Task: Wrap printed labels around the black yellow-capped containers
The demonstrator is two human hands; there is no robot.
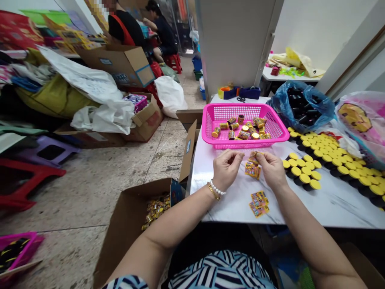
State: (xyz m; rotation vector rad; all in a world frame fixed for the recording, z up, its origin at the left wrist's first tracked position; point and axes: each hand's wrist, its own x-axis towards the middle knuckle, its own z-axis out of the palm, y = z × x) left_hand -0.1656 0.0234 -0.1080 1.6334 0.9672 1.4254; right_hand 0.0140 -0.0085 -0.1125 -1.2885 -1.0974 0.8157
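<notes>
My right hand (271, 170) pinches a short strip of printed stickers (252, 170), yellow and pink, which hangs over the white table. To its left, my left hand (227, 170) is closed with thumb and forefinger pressed together; whatever may be between them is too small to make out. More printed stickers (259, 204) lie on the tabletop below my hands. Just beyond, a pink plastic basket (245, 143) holds several small jars (243, 135) with yellow wrapping, some lying on their sides.
Rows of black jars with yellow lids (339, 156) stand on the right, beside a blue bag (276, 98) of black items. Scissors (241, 99) lie behind the basket. A cardboard box (120, 216) of small jars sits below the table's left edge. Two people are seated far back.
</notes>
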